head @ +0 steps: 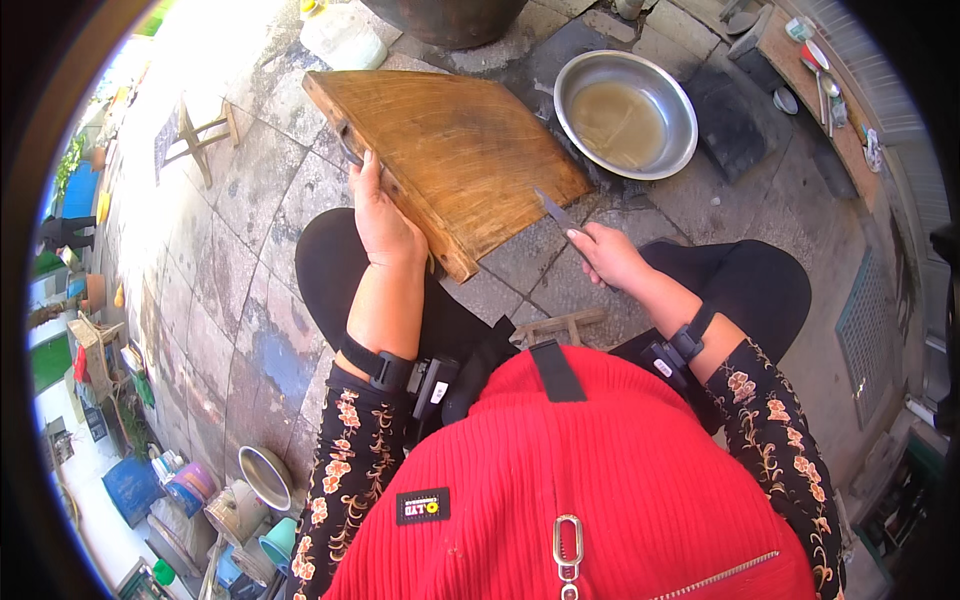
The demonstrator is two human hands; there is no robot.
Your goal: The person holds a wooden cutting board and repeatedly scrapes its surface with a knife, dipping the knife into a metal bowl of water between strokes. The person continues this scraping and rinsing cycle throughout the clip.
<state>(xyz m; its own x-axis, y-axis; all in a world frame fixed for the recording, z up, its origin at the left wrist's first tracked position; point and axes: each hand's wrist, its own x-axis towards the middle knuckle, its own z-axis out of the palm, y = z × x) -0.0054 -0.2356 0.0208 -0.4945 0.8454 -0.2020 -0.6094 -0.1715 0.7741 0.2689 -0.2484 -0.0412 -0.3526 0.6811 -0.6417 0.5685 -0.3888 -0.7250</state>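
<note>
My left hand (386,221) grips a thick wooden board (457,142) by its near-left edge, thumb on the edge and the other fingers hidden behind. The board is tilted up off the floor, and its broad brown face bears fine scratches and darker, damp-looking patches. A knife (555,210) is held by its handle in my right hand (607,255). Its blade points up and to the left, and the tip appears over the board's lower right corner; whether it touches the wood I cannot tell. Just past the board stands a metal basin (675,157) with cloudy brownish water.
A dark round vessel (450,22) and a translucent plastic jug (345,37) stand beyond the board. A low ledge (795,60) at right carries spoons. A wooden stool (199,139) is at far left. Buckets and another basin (266,478) crowd the lower left.
</note>
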